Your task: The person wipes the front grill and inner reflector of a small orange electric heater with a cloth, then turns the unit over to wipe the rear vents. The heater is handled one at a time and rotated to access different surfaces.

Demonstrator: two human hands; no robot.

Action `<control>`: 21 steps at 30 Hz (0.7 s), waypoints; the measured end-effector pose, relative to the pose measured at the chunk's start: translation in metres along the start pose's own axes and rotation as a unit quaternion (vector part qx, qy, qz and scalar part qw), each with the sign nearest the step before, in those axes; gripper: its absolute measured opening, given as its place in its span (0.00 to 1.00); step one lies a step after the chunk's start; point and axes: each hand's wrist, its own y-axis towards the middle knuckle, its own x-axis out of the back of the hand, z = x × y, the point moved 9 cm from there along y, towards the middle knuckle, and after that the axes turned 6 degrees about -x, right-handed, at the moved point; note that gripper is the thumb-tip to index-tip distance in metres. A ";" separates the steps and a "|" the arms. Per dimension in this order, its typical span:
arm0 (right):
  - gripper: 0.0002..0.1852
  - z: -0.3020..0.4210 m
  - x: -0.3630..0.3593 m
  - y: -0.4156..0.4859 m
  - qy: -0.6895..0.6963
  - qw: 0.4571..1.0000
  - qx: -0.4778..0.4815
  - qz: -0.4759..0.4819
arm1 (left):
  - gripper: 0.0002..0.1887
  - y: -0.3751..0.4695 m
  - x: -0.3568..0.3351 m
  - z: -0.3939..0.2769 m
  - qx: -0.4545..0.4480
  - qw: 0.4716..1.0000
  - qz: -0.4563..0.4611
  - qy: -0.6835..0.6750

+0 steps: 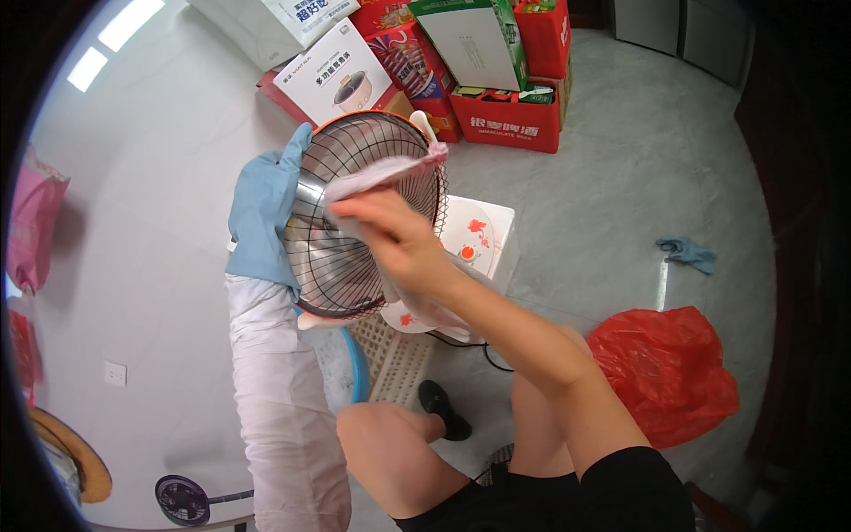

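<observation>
A round electric heater with a black wire guard, a shiny reflector and an orange rim faces up in front of me. On its left edge lies my left hand, in a blue rubber glove under a white sleeve, gripping the rim. My bare right hand is above the guard, its fingers closed on a pale pink-white cloth that hangs over the wires and past my wrist. The heater's white base, with an orange knob and red flower prints, shows behind my right wrist.
Boxes and a red carton stand beyond the heater. A blue basin and a perforated beige plastic piece are below it. On the floor at right are a red plastic bag and a blue glove. A black cord runs near my foot.
</observation>
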 end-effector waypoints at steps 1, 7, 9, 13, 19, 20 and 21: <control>0.23 0.012 -0.006 0.004 -0.104 0.989 0.097 0.035 | 0.42 0.003 -0.011 -0.005 -0.015 1.000 0.008 -0.010; 0.23 -0.021 -0.023 0.015 -0.235 0.950 0.202 0.035 | 0.39 0.002 -0.009 -0.013 -0.029 0.999 -0.005 -0.042; 0.23 -0.028 -0.022 0.014 -0.250 0.946 0.202 0.035 | 0.40 0.000 -0.010 -0.016 -0.031 0.999 0.001 -0.022; 0.21 -0.055 0.005 0.012 -0.270 0.958 0.068 -0.070 | 0.40 -0.007 -0.001 -0.024 -0.037 0.999 0.010 0.015; 0.31 -0.088 0.031 -0.002 -0.318 0.935 -0.053 -0.149 | 0.42 -0.004 0.000 -0.016 -0.035 0.999 -0.016 0.009; 0.31 -0.091 0.030 -0.006 -0.337 0.928 -0.046 -0.148 | 0.43 -0.003 -0.001 -0.012 -0.028 1.000 -0.010 0.002; 0.32 -0.090 0.029 -0.008 -0.354 0.923 -0.040 -0.147 | 0.43 -0.002 -0.001 -0.008 -0.018 1.000 -0.005 -0.002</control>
